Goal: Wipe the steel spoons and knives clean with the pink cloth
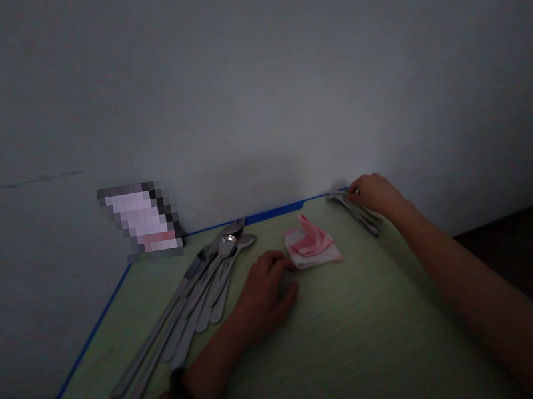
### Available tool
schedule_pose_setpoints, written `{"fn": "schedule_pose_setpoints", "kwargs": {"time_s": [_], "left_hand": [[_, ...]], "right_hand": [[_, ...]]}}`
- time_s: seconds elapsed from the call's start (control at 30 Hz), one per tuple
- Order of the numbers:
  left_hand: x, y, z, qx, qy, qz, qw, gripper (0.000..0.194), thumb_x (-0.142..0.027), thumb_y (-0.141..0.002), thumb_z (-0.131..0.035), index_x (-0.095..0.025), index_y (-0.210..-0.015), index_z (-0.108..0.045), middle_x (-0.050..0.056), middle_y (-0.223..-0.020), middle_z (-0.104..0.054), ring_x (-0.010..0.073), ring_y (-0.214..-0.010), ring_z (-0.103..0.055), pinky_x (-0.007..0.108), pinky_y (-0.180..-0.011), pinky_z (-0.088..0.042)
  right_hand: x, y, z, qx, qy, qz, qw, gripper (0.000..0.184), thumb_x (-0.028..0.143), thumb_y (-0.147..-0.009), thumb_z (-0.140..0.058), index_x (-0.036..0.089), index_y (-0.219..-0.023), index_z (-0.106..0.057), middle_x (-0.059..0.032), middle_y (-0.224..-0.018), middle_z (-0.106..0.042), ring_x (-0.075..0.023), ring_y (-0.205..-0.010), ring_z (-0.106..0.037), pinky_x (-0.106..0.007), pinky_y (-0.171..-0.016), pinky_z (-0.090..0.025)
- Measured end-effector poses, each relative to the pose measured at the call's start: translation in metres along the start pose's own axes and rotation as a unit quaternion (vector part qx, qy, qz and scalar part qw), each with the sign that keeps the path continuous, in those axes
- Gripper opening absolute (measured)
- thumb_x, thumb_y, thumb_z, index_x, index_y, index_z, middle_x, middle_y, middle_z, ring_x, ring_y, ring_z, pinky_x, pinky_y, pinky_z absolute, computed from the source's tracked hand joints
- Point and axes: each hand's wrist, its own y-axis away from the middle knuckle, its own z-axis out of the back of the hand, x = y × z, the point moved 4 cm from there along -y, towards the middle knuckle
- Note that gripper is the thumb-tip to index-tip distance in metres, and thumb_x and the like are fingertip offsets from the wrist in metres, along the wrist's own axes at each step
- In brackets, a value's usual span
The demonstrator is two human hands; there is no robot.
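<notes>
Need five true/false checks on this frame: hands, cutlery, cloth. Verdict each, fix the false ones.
1. A folded pink-and-white cloth lies on the pale green tabletop. True.
2. The left hand is to the right of that cloth. False: it is to the left, by the cloth's edge.
3. The right hand is at a small group of silvery metal cutlery. True.
4. The black wristband is on the right arm. False: it is on the left.
5. The larger silvery metal cutlery pile lies left of the cloth. True.
</notes>
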Motion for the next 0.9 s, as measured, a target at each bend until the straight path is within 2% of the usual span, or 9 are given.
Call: {"fn": "schedule_pose_setpoints", "kwargs": {"time_s": [0.2, 0.53, 0.9], "left_hand": [[0.000, 0.000, 0.000, -0.001, 0.001, 0.003, 1.000, 0.027, -0.018, -0.082, -0.052, -0.021, -0.109, -0.054, 0.008, -0.119, -0.048, 0.0233, -0.112, -0.047, 0.042, -0.100, -0.038], [0.001, 0.000, -0.001, 0.004, -0.006, 0.000, 1.000, 0.026, -0.019, -0.083, -0.052, -0.021, -0.108, -0.053, 0.008, -0.118, -0.047, 0.0234, -0.112, -0.047, 0.043, -0.100, -0.039], [0.000, 0.000, -0.001, 0.008, -0.005, 0.000, 1.000, 0.025, -0.019, -0.083, -0.051, -0.021, -0.108, -0.053, 0.009, -0.118, -0.047, 0.0236, -0.112, -0.047, 0.044, -0.100, -0.039]], "right_hand": [[-0.001, 0.001, -0.004, -0.012, -0.003, -0.030, 0.999, 0.026, 0.034, -0.079, -0.058, 0.014, -0.088, -0.073, -0.0166, -0.084, -0.070, -0.0233, -0.082, -0.064, -0.032, -0.075, -0.046], [0.007, 0.004, -0.011, 0.033, 0.027, -0.065, 0.997, 0.034, 0.038, -0.082, -0.055, 0.011, -0.098, -0.069, -0.0182, -0.093, -0.067, -0.0261, -0.089, -0.065, -0.033, -0.075, -0.047], [0.015, 0.008, -0.015, 0.039, 0.042, -0.091, 0.994, 0.033, 0.036, -0.083, -0.053, 0.012, -0.101, -0.067, -0.0184, -0.100, -0.066, -0.0287, -0.096, -0.063, -0.035, -0.078, -0.047]]}}
